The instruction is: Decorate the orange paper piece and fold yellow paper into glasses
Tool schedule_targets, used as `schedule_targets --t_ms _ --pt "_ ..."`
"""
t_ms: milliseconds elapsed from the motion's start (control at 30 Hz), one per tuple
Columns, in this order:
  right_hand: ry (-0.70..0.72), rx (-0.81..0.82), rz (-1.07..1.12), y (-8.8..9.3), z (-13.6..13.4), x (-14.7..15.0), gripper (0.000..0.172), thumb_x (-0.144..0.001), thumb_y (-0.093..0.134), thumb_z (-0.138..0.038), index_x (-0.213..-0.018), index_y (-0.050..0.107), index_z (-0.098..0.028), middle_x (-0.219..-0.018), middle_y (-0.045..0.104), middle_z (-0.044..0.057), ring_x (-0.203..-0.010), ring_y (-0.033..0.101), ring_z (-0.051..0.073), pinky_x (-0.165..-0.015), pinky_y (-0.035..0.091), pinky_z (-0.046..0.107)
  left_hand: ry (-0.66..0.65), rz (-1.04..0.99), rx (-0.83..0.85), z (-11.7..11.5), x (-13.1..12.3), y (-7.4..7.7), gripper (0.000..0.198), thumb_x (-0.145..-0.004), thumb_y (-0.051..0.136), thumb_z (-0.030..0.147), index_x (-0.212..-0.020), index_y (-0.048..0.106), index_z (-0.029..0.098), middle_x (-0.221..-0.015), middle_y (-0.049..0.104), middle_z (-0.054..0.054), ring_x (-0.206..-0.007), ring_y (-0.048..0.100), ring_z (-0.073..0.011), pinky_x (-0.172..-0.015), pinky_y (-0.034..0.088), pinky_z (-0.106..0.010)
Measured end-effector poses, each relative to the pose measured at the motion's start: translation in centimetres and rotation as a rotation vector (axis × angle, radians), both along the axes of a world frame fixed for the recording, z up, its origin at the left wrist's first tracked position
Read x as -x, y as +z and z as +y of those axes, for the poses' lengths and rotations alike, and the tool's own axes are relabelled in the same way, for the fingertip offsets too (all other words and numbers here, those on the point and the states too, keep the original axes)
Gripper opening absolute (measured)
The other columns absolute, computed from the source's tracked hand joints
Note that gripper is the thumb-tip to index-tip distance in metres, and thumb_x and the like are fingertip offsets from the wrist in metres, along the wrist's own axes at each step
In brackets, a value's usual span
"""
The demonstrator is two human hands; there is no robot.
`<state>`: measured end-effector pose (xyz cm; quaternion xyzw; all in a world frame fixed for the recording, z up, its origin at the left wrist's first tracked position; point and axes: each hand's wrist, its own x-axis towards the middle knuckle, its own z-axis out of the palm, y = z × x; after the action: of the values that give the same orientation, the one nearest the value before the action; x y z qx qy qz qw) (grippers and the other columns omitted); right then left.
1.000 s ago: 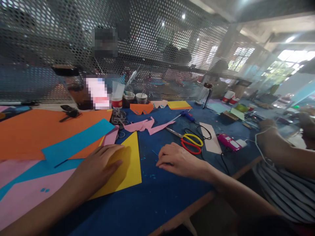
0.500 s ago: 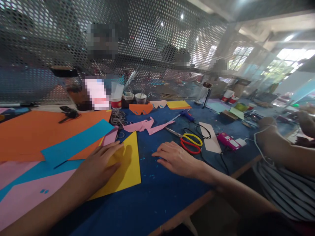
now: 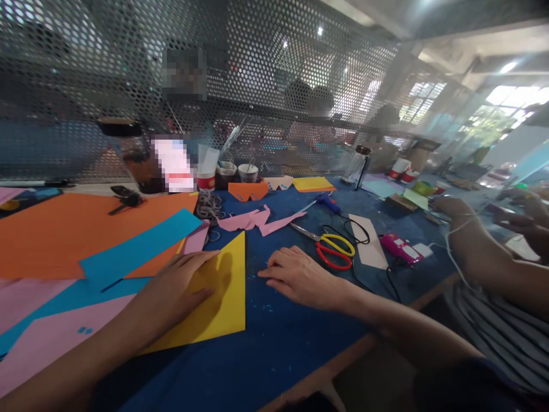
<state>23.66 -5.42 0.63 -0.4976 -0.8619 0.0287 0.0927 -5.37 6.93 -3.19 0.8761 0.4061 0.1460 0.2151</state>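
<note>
My left hand [image 3: 182, 283] lies over a sheet of yellow paper [image 3: 229, 306], fingers stretched out and thumb apart, and its shadow falls on the sheet. My right hand [image 3: 298, 277] rests on the blue tabletop to the right of that sheet, holding nothing visible. Its fingers are loosely bent, with the tips by tiny blue paper scraps [image 3: 266, 308]. Beyond it lie scissors [image 3: 337, 249] with one red and one yellow handle loop. Cut pink paper pieces [image 3: 246, 220] lie farther back.
Orange paper [image 3: 51, 234], a blue strip [image 3: 146, 246] and pink sheets [image 3: 64, 337] overlap at left. A blue glue gun [image 3: 328, 201] with a black cord lies behind the scissors. Pale card [image 3: 368, 243] and a magenta device [image 3: 401, 249] sit right, near another person's arm [image 3: 480, 240].
My right hand has shifted slightly left along the tabletop. The yellow sheet has turned a little under my left hand. At right, the other person's hands have moved.
</note>
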Motion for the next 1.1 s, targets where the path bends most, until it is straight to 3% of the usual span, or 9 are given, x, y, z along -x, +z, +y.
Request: schedule_targets --t_ms 333,500,600,667,733,800,867,933,1100 --pt "0.037 -0.009 0.073 0.0 0.6 0.7 0.023 -0.108 0.056 -0.026 -0.121 0.073 -0.018 -0.118 0.070 0.009 -0.111 0.062 0.022 -0.098 0.045 0.039 0.023 -0.189 0.288 -0.2 -0.2 0.3 0.069 -0.081 0.069 0.049 -0.145 0.056 0.026 -0.142 0.064 -0.012 -0.123 0.067 -0.0342 -0.104 0.056 -0.048" --pt "0.103 0.042 0.256 -0.3 -0.4 0.9 0.025 -0.106 0.055 -0.019 -0.123 0.073 -0.017 -0.126 0.070 0.010 -0.118 0.063 0.022 -0.106 0.047 0.040 0.060 -0.427 0.748 1.2 0.9 1.7 0.073 -0.076 0.082 0.052 -0.140 0.057 0.026 -0.115 0.077 -0.009 -0.103 0.077 -0.0306 -0.084 0.065 -0.041" --pt "0.171 0.264 0.510 0.7 -1.4 1.3 0.026 -0.105 0.054 -0.015 -0.121 0.074 -0.015 -0.120 0.073 0.010 -0.115 0.068 0.018 -0.103 0.052 0.030 0.195 -0.601 1.068 2.4 2.1 3.5 0.055 -0.067 0.092 0.043 -0.114 0.069 0.024 -0.094 0.082 -0.005 -0.079 0.080 -0.0266 -0.072 0.067 -0.038" --pt "0.231 0.535 0.614 1.5 -1.8 1.4 0.026 -0.106 0.054 -0.019 -0.124 0.074 -0.018 -0.119 0.075 0.007 -0.112 0.070 0.015 -0.100 0.054 0.025 0.337 -0.733 1.048 3.0 2.7 4.5 0.054 -0.046 0.100 0.036 -0.090 0.071 0.023 -0.069 0.077 0.001 -0.058 0.075 -0.0214 -0.052 0.063 -0.028" --pt "0.283 0.735 0.627 1.8 -1.6 1.3 0.027 -0.106 0.056 -0.022 -0.128 0.072 -0.022 -0.125 0.075 0.005 -0.116 0.070 0.013 -0.102 0.053 0.024 0.399 -0.780 1.013 3.4 3.1 5.3 0.053 -0.045 0.101 0.035 -0.087 0.071 0.023 -0.067 0.076 0.002 -0.054 0.072 -0.0189 -0.045 0.060 -0.024" --pt "0.210 0.649 0.641 1.5 -0.8 1.0 0.028 -0.104 0.060 -0.019 -0.130 0.070 -0.022 -0.134 0.071 0.006 -0.126 0.066 0.015 -0.111 0.048 0.028 0.457 -0.820 0.993 3.5 3.3 5.6 0.053 -0.050 0.099 0.037 -0.093 0.072 0.023 -0.073 0.079 0.002 -0.056 0.073 -0.0186 -0.046 0.061 -0.024" --pt "-0.045 0.353 0.700 1.0 0.0 0.8 0.030 -0.101 0.061 -0.013 -0.129 0.069 -0.019 -0.140 0.067 0.009 -0.134 0.060 0.018 -0.118 0.043 0.036 0.491 -0.872 0.985 3.5 3.3 5.5 0.052 -0.056 0.096 0.035 -0.101 0.072 0.023 -0.080 0.081 0.002 -0.061 0.075 -0.0186 -0.050 0.063 -0.024" --pt "-0.210 0.251 0.757 0.7 0.5 0.9 0.032 -0.101 0.058 -0.011 -0.130 0.068 -0.020 -0.142 0.065 0.010 -0.134 0.060 0.018 -0.117 0.044 0.038 0.476 -0.905 0.996 3.6 3.3 5.3 0.050 -0.061 0.094 0.032 -0.105 0.071 0.023 -0.085 0.082 0.002 -0.065 0.076 -0.0181 -0.056 0.064 -0.023" --pt "0.155 0.845 0.754 1.2 0.4 2.4 0.031 -0.107 0.054 -0.020 -0.135 0.065 -0.020 -0.132 0.073 0.005 -0.125 0.068 0.015 -0.106 0.053 0.028 0.405 -0.857 1.008 3.6 3.3 5.2 0.042 -0.071 0.088 0.037 -0.107 0.070 0.024 -0.087 0.083 0.002 -0.069 0.077 -0.0195 -0.059 0.065 -0.024"
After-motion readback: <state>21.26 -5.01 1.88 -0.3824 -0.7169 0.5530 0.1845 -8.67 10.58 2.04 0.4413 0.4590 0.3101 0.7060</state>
